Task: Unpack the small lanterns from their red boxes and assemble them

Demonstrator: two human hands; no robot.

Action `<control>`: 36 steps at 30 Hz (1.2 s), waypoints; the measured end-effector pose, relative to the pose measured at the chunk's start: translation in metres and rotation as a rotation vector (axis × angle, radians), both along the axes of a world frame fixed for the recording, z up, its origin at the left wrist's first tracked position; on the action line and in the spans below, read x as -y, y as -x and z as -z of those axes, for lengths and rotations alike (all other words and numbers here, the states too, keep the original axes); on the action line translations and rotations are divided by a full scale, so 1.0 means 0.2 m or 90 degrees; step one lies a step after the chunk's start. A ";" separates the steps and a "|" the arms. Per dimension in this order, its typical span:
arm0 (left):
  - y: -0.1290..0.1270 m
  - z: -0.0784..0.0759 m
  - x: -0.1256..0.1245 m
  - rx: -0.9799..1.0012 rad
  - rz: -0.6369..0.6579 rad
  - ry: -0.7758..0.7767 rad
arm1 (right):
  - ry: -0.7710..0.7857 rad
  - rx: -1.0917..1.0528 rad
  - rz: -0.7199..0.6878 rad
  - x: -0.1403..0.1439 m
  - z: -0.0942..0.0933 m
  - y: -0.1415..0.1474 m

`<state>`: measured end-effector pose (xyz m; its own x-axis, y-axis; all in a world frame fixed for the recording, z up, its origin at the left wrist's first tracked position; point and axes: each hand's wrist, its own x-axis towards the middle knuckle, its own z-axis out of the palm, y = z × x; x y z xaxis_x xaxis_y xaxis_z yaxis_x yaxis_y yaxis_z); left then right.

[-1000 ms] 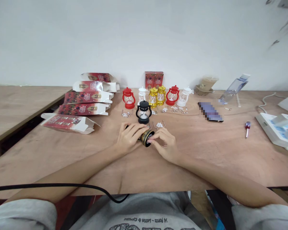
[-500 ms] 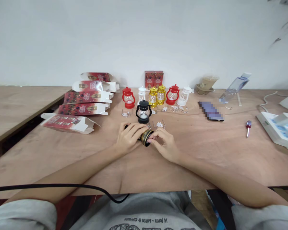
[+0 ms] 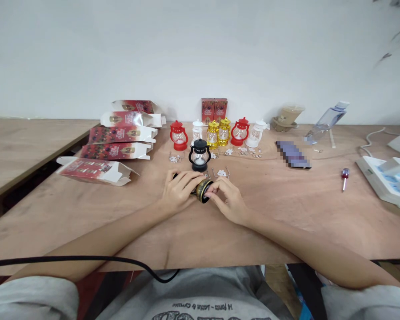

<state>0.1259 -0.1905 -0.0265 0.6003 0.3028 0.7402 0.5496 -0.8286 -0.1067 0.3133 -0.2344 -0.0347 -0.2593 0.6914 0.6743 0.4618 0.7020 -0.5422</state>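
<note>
Gripping, left hand (image 3: 180,191): closed over the bronze-and-black lantern (image 3: 202,190).
Right hand (image 3: 229,200): thumb and fingertips drawn together against the lantern's base; pinching or merely pressing, cannot tell.
Bronze-and-black lantern: tipped sideways between both hands, base towards the right, nearer than the upright black lantern (image 3: 200,160).
Loose white parts (image 3: 222,173): just beyond the right fingers.

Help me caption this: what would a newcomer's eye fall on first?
Likely the red, white and gold lanterns standing near the wall, with a black lantern in front. Nearer, the left hand holds a black-and-gold piece, the right hand at its end. Red boxes lie at left.
</note>
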 end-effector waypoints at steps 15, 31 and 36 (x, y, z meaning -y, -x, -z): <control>0.00 0.01 -0.01 0.028 -0.013 0.044 | -0.024 -0.009 0.003 -0.01 0.03 -0.01; 0.00 0.01 -0.03 0.049 -0.039 0.089 | 0.093 0.105 0.281 -0.28 0.11 -0.25; 0.00 0.01 -0.03 0.040 -0.046 0.102 | 0.108 0.069 0.297 -0.25 0.07 -0.24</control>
<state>0.1260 -0.1851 -0.0295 0.5270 0.4602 0.7145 0.6096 -0.7905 0.0594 0.3609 -0.1843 -0.0491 0.0407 0.8480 0.5284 0.7655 0.3134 -0.5619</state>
